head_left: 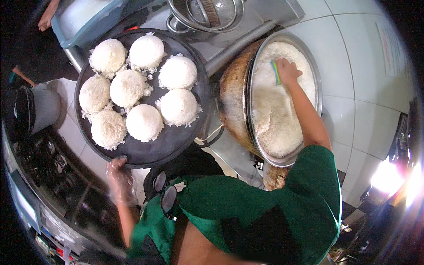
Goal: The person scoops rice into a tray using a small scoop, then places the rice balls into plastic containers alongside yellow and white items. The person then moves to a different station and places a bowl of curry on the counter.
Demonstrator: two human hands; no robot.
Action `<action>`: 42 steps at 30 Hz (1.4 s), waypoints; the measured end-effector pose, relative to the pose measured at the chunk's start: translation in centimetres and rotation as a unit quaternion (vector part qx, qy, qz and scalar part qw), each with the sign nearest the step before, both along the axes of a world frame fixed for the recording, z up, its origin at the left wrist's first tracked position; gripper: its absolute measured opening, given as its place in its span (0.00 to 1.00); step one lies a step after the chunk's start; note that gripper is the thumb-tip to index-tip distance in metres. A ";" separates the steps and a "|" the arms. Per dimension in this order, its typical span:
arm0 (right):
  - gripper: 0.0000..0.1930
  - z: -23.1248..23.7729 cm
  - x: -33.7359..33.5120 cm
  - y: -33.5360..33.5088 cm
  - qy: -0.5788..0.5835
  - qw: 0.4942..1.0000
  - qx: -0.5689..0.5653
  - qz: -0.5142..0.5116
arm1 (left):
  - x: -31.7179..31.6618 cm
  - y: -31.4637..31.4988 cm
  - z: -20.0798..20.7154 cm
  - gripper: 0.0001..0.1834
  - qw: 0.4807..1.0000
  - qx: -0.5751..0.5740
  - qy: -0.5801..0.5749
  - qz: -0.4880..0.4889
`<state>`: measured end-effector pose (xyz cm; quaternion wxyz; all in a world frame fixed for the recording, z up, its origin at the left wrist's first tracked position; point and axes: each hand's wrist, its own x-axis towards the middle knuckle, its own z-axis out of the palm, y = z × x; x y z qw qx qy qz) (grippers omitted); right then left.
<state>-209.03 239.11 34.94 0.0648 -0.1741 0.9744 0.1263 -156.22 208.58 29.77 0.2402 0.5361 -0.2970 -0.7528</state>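
My left hand (118,172), in a clear plastic glove, grips the near rim of a round black tray (176,148). Several domed mounds of cooked white rice (144,123) sit on the tray, with loose grains around them. To the right, my right hand (288,72) reaches into a large, wide pot (319,84) of rice (282,132). Its fingers are closed on what looks like a small bowl (276,73) with a blue, green and yellow rim. Most of that bowl is hidden by my hand and blurred.
A metal basin (240,13) with a brush (209,12) in it stands on the steel counter at the back. A blue tub (73,39) is at the far left, near another person's hand (45,21). A grey bin (46,106) stands below it. White tiled wall (338,57) borders the pot.
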 end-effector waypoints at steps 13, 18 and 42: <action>0.18 -0.5 3.7 -2.1 -0.057 0.991 -0.005 0.123 | -0.7 0.1 0.1 0.07 0.998 0.023 0.051 -0.004; 0.20 1.8 7.1 -3.3 -0.077 0.988 -0.100 0.084 | -1.1 -0.1 0.2 0.14 0.998 0.047 0.033 -0.029; 0.19 5.3 11.5 -2.3 -0.325 0.657 -0.646 -0.213 | -1.5 -0.3 -2.1 0.07 0.970 0.026 0.218 -0.100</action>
